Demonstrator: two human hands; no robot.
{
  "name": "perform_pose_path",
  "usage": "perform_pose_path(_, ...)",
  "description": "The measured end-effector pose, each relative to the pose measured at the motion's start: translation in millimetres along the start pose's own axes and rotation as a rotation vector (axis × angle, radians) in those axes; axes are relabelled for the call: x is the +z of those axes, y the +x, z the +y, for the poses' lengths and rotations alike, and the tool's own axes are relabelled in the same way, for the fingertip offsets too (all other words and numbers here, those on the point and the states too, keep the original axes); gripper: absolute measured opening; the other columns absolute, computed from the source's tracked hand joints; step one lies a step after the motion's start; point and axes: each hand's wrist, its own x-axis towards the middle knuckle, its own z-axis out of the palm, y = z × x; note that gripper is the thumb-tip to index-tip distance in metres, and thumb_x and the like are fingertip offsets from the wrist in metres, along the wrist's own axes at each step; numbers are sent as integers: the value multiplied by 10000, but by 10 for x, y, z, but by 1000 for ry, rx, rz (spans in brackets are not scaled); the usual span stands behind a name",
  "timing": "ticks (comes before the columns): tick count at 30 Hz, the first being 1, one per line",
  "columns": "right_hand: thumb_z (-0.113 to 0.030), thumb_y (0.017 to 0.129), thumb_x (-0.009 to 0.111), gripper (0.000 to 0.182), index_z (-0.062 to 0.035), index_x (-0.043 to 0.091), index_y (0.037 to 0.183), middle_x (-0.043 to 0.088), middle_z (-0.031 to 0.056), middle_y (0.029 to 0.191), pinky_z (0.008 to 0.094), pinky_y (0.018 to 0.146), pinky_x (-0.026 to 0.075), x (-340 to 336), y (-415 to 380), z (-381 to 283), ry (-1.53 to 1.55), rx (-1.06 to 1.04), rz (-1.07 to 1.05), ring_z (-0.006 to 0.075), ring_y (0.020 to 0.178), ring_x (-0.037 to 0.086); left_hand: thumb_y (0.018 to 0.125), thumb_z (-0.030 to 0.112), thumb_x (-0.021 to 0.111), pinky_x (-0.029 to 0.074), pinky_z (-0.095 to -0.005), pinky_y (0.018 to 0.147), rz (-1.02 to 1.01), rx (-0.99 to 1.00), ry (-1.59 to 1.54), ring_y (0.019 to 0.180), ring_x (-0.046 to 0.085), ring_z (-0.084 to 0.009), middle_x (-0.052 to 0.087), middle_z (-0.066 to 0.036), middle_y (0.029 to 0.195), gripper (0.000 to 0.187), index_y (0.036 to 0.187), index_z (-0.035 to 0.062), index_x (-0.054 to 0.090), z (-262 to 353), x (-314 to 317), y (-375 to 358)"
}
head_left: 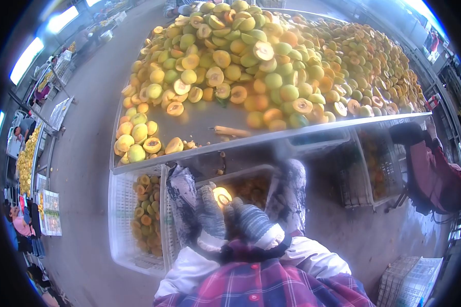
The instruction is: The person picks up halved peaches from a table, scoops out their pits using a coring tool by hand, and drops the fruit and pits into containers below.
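A cut peach half (222, 197), its orange inside and pit hollow facing up, is held over the crate between my knees. My left hand (210, 212), in a grey knitted glove, is closed around its left side. My right hand (250, 221), gloved the same way, is curled close against the fruit's right side. Whatever its fingers hold is hidden. Below both hands, peach halves lie in a crate (251, 174). In front stands a metal table (205, 120) heaped with whole and cut peaches (230, 59).
A light brown stick-like piece (232, 131) lies near the table's raised front edge. A white crate (119, 225) with peach halves stands left of my leg. More crates (376, 169) sit at right, beside a person in pink (435, 176). Another crate (410, 281) stands lower right.
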Motion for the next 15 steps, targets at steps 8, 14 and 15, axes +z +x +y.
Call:
perform_pose_path(8, -305, 855, 606, 265, -55, 580, 939, 603, 227, 827, 496, 636, 464, -523, 86, -397, -312, -215, -262, 409, 746, 607, 798, 123, 660, 504, -348, 744, -786, 282, 440, 859, 622, -225, 654, -129, 962, 243, 1012, 13, 632, -160, -449, 672)
perform_pose_path(14, -258, 860, 607, 252, -35, 581, 974, 628, 214, 838, 469, 633, 480, -560, 103, -397, -302, -242, -311, 396, 755, 626, 971, 193, 449, 452, -328, 909, -1254, 1213, 718, 1003, 578, -216, 610, -102, 1043, 255, 1134, 26, 553, 284, -414, 815)
perform_pose_path(15, -251, 861, 607, 251, -32, 581, 980, 632, 212, 840, 465, 632, 482, -559, 101, -399, -289, -231, -309, 394, 757, 629, 894, 144, 535, 477, -344, 879, -1370, 1065, 840, 971, 606, -253, 630, -136, 1016, 243, 1101, 21, 573, 270, -328, 912)
